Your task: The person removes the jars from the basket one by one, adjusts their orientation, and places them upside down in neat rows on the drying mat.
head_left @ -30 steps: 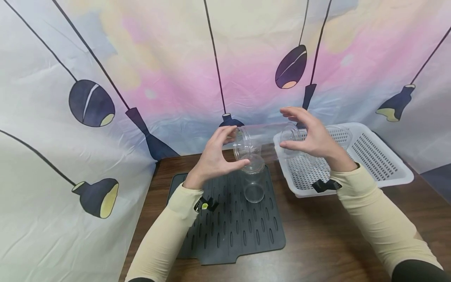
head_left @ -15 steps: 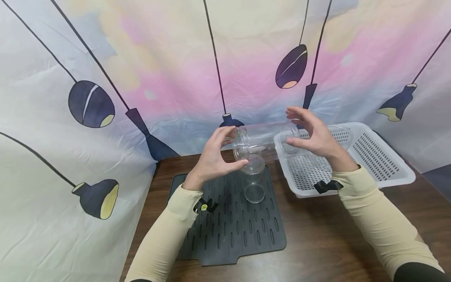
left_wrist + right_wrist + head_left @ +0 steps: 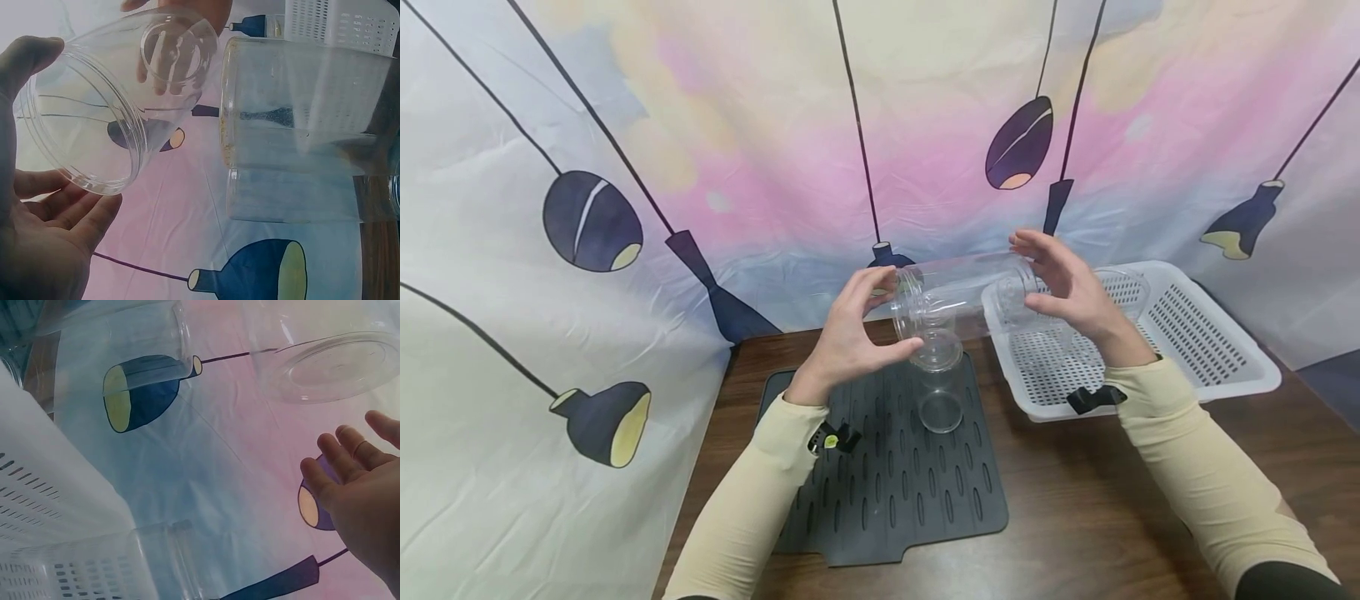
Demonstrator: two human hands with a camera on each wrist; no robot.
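Note:
My left hand (image 3: 848, 335) grips a clear plastic jar (image 3: 967, 287) by its threaded rim, thumb on one side and fingers on the other. The jar lies sideways in the air, its mouth to the left and its base to the right. Just beyond the base is my right hand (image 3: 1072, 293), fingers spread; the right wrist view shows a gap between them and the jar's base (image 3: 340, 365). Below the held jar, more clear jars (image 3: 940, 400) stand on the dark drying mat (image 3: 895, 492). Their outlines partly overlap in the left wrist view.
A white perforated basket (image 3: 1232, 387) sits on the wooden table (image 3: 1075, 508) at the right, with a clear jar (image 3: 1123, 287) in it. Behind the table hangs a cloth (image 3: 760, 167) printed with lamps.
My right hand has drawn back to the right from the jar's base, its thumb shifting most. The held jar has moved slightly left, and its base end has risen a little.

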